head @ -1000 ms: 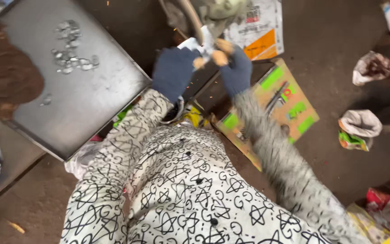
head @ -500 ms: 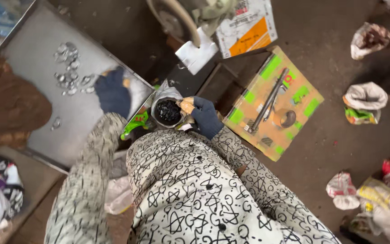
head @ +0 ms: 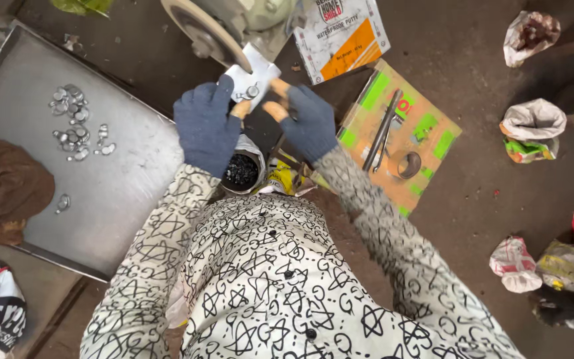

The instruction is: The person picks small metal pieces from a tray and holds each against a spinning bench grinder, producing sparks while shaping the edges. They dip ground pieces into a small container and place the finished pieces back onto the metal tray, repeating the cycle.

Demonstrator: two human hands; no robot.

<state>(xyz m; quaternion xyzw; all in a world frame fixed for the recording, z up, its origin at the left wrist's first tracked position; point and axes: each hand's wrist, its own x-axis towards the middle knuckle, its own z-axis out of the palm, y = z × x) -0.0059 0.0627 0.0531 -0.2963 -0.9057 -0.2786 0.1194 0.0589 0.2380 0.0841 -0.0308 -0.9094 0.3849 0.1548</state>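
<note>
**Operator:** Where do my hands stand, and where is the part?

**Manual:** Both hands wear dark blue gloves with the fingertips bare. Your left hand (head: 207, 126) and right hand (head: 303, 119) meet at the far centre, just under the grinding wheel (head: 200, 33). Together they pinch a folded white paper (head: 252, 76) that carries a small round metal piece (head: 252, 91). The left hand's thumb and fingers close on the paper's near-left edge; the right hand's bare fingertips (head: 279, 88) press its right edge.

**Operator:** What could go wrong from here?

**Manual:** In my judgement:
1. The wheel sits just beyond your fingers. Bare fingertips near its rim risk contact if it is turning.
2. The piece rests loosely on paper. A tilt could drop it into the cup of dark grit (head: 241, 169) directly below, or onto the floor.
3. Loose cuffs near the machine could catch.

**Operator:** What is unclear?

**Manual:**
- Whether the wheel spins cannot be told.
- The machine body is cut off at the far edge.
- The finished silver discs (head: 74, 123) on the grey tray (head: 127, 193), far left, are too small to tell apart.
- The tools on the cardboard box (head: 433, 149), right, are hard to identify.
</note>
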